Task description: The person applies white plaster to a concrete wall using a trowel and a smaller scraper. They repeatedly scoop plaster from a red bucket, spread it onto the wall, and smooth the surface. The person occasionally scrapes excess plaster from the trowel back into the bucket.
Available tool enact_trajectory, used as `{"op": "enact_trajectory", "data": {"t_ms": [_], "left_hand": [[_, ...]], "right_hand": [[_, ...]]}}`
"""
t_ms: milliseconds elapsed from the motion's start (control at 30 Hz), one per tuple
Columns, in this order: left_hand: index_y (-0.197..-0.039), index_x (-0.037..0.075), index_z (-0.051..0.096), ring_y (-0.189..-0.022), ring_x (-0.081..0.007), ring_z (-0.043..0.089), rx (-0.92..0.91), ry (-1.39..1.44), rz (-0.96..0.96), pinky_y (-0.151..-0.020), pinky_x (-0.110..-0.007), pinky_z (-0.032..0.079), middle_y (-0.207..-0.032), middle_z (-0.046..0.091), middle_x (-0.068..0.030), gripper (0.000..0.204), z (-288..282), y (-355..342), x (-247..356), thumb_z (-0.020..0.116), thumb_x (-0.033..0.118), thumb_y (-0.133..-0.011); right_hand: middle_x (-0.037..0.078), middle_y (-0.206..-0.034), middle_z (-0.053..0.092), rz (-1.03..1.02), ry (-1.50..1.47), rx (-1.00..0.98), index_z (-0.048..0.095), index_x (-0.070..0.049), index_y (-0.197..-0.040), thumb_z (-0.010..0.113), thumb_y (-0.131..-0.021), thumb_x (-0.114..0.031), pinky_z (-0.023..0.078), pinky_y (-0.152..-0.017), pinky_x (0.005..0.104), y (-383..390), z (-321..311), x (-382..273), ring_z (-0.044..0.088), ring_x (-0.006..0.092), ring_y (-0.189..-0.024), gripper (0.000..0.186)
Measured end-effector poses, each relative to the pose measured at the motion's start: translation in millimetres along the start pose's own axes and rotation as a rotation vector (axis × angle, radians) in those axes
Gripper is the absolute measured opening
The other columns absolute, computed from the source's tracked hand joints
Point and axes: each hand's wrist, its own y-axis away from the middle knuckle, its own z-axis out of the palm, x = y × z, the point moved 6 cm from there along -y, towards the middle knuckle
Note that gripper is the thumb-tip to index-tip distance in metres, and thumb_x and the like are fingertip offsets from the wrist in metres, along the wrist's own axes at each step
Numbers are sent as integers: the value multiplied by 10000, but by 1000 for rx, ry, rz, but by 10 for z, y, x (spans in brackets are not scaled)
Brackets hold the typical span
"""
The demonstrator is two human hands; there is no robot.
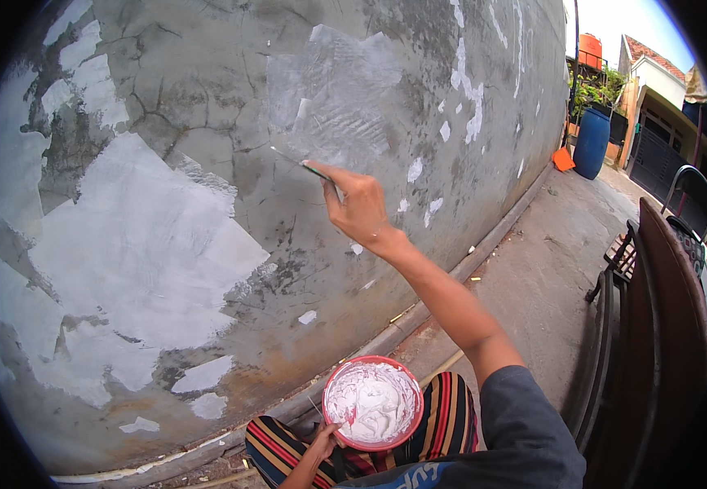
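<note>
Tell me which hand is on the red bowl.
The left hand, gripping the red bowl; the right hand is raised before the wall, holding a slim tool.

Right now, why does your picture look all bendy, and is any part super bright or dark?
Head view: the fisheye lens bends the grey wall; head view: the sky is brightest, nearly white in part; head view: the brown bench darkens downward.

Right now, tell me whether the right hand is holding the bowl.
No, the left hand holds the bowl at its rim, while the right hand holds a tool up by the wall.
</note>
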Motion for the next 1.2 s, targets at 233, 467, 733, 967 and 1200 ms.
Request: {"op": "enact_trajectory", "data": {"t_ms": [233,467,733,967,1200], "left_hand": [[-1357,46,365,-1103,-211,555,35,7,-5,-931,-373,474,-1218,559,-92,603,21,60,-89,633,90,-819],[-1371,56,351,-1107,-219,560,58,15,11,-914,-375,484,-1229,555,-87,624,-48,67,-27,644,106,-821],[-1386,55,332,-1088,-218,564,37,15,-15,-897,-364,487,-1220,555,-94,678,-73,43,-28,672,108,-802],[-1317,35,380,-991,-204,603,19,42,9,-774,-354,539,-1151,584,-105,555,-85,28,-49,635,100,-828],[-1379,35,327,-1140,-230,541,73,14,-8,-924,-377,483,-1283,512,-115,684,-53,122,37,682,133,-803]], "right_hand": [[192,-606,569,98,261,265,699,-75,-1057,600,-837,-113,438,-531,363,-808,-382,467,551,333,-515,244],[137,-978,700,-84,103,27,657,-90,-1139,588,-764,24,516,-622,376,-301,160,-147,673,318,-742,398],[156,-1196,637,-126,199,271,613,-110,-1248,593,-717,68,551,-760,361,-692,326,-303,654,321,-1005,561],[145,-1308,572,-246,263,5,571,-136,-1311,595,-670,101,543,-894,355,157,792,-435,589,326,-1152,684],[112,-1096,690,-197,-15,42,649,-124,-1202,591,-806,50,545,-750,334,-534,-25,-400,691,273,-942,436]]}}
